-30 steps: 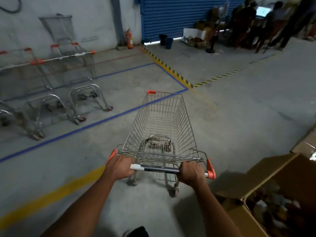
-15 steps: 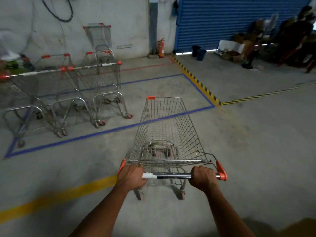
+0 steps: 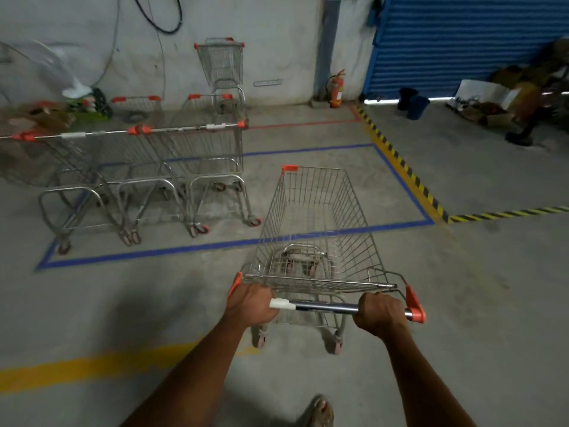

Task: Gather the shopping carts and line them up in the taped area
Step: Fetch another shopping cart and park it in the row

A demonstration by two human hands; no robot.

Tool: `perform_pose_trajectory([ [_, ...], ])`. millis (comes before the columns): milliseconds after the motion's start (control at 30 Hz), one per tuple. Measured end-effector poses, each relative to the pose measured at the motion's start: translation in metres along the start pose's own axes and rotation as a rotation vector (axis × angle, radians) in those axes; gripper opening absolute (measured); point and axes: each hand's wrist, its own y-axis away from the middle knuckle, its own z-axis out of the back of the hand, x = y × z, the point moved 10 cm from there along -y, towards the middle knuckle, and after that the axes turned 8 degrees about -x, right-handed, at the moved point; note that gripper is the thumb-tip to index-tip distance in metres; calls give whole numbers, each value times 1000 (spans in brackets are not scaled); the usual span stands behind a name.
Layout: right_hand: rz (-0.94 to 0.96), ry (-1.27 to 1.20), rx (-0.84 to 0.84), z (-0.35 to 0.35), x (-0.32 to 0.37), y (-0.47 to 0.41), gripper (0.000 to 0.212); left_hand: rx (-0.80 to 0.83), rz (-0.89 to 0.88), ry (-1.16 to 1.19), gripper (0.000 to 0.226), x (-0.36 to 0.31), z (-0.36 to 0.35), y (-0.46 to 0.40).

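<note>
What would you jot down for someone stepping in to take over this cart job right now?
Hands: left hand and right hand each hold the handle bar of the cart being pushed.
Where things are: that cart's front end has crossed the near line of the blue tape; its rear wheels and handle are still outside. Three carts stand side by side in the taped area, to the left. One more cart stands by the back wall, outside the tape.
Done: three carts parked.
Left: roll this cart fully in beside the row, then probably fetch the one at the wall.
</note>
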Motion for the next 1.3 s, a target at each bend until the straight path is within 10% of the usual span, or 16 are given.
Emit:
perform_pose_trajectory([
  [1300, 165, 20, -86, 59, 17, -705, 20, 54, 191, -37, 45, 200, 37, -611],
])
